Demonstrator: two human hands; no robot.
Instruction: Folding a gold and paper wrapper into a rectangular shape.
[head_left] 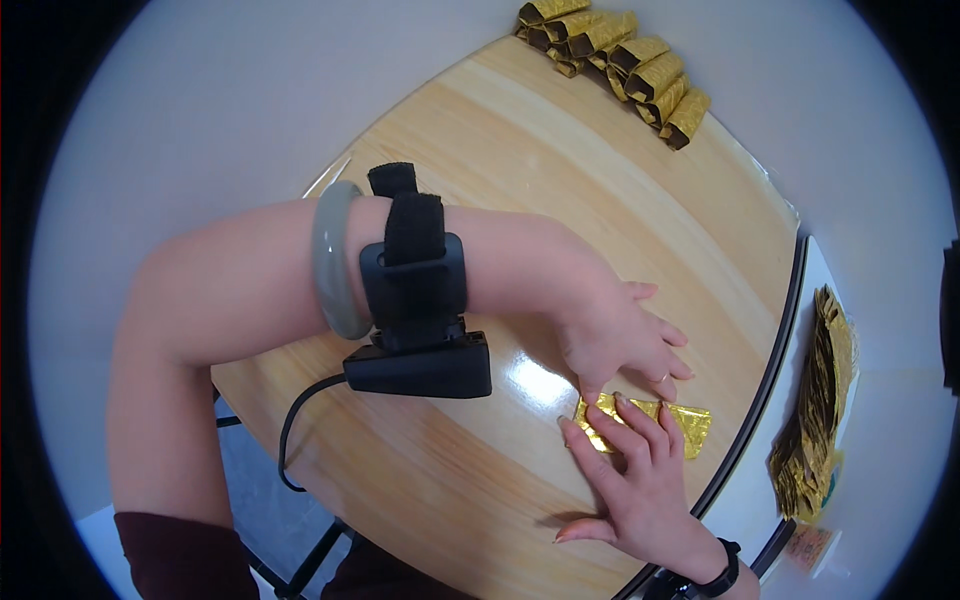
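A small rectangle of shiny gold foil paper (697, 430) lies flat on the table, at the right of centre. My right hand (640, 480) comes from the lower right, its fingers stretched out and their tips resting on the foil, the thumb out to the side on the wood. My left hand (625, 340) reaches across from the left. Its fingers are spread just beyond the foil's far edge, and the thumb tip touches the foil's upper left. Part of the foil is hidden under the right fingers.
Several gold foil paper rolls (640, 70) with dark brown insides sit along the table's far edge. A thick stack of gold foil paper (822, 390) rests on a white surface right of the wooden table (480, 480). A black device (418, 368) with a cable is strapped to my left forearm.
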